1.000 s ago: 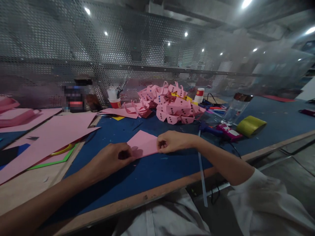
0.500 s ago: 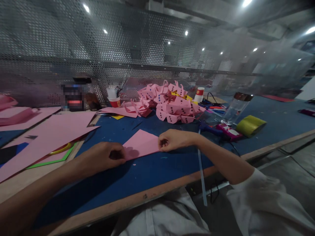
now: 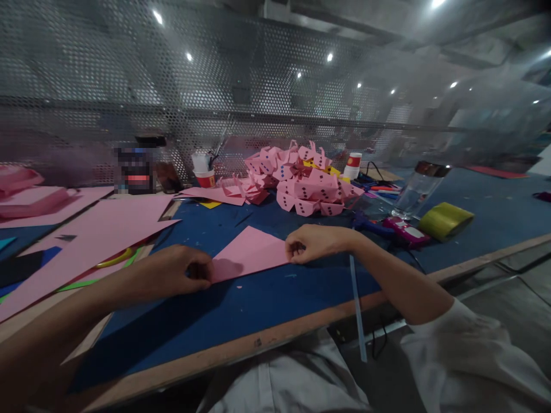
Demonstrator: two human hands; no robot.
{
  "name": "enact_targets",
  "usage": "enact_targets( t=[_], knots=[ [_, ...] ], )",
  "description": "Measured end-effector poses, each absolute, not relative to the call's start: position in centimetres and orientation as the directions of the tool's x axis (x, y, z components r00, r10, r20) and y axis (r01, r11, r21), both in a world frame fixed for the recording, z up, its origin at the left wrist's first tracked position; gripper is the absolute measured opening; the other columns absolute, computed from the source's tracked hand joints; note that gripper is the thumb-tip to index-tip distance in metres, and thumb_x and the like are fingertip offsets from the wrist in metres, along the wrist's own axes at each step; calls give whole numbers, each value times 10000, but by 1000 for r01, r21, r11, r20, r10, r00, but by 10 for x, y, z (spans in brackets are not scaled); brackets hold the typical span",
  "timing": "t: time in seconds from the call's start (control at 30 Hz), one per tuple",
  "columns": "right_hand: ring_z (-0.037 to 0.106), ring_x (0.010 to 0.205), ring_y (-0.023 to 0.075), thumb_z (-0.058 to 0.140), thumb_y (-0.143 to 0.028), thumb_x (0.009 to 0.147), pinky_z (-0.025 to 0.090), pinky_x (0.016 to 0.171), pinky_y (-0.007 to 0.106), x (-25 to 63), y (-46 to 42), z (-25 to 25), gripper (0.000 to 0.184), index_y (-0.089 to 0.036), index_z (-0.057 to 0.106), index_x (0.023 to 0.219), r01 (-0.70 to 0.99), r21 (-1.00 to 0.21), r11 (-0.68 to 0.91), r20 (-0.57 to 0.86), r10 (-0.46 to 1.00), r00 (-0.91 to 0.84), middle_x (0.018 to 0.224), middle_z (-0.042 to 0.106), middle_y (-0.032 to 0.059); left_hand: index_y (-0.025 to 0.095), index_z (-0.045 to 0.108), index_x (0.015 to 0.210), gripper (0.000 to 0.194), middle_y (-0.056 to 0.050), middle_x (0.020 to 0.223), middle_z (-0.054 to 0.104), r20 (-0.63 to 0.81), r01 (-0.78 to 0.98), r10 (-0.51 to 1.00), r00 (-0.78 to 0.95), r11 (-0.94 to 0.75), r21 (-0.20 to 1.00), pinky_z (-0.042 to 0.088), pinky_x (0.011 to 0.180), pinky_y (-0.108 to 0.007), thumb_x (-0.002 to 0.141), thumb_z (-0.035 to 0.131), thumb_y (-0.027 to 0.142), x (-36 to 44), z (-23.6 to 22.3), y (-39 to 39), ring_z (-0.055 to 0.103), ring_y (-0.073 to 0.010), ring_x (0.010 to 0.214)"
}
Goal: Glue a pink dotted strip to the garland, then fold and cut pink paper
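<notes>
A pink sheet of paper (image 3: 252, 251), folded to a triangle, lies on the blue table mat (image 3: 258, 307) before me. At its left corner, my left hand (image 3: 178, 269) pinches the paper between thumb and fingers. The opposite corner is held by my right hand (image 3: 316, 244), its fingers curled and pressed on the paper. The triangle's peak points away from me. Behind it rises a pile of folded pink paper pieces (image 3: 307, 186) with dark dots on them.
Large pink sheets (image 3: 107, 229) cover the left side, over yellow-handled scissors (image 3: 116, 258). On the right stand a glass jar (image 3: 415, 192), a yellow tape roll (image 3: 447, 221), a magenta device (image 3: 407, 231) and a glue gun (image 3: 372, 223) with a glue stick (image 3: 358, 310). Paper cups (image 3: 203, 173) stand behind.
My hands are slightly farther apart, the left a little more to the left and the right a little more to the right. The paper's visible lower edge is longer between them.
</notes>
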State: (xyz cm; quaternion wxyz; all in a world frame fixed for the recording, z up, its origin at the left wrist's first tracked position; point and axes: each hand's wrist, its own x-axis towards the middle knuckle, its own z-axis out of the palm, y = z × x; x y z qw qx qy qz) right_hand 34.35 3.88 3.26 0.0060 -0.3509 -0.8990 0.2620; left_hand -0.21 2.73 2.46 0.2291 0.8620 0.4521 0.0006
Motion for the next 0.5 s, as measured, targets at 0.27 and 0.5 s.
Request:
enact_targets(
  t=[0.27,0.5],
  knots=[
    [665,759,131,635,-141,803,454,675,201,352,43,33,190,-129,757,948,620,-477,623,-207,606,-768,862,753,28,206,758,819,117,11,784,748,-230,768,763,605,-482,421,411,675,-240,810,659,268,-7,22,32,643,-197,758],
    [649,818,144,666,-149,830,459,718,219,349,38,37,167,-125,733,980,602,-481,637,-208,584,-784,935,734,45,200,747,835,138,3,826,750,-256,765,755,604,-460,450,409,686,-248,820,646,293,-4,29,28,649,-205,797]
  ],
)
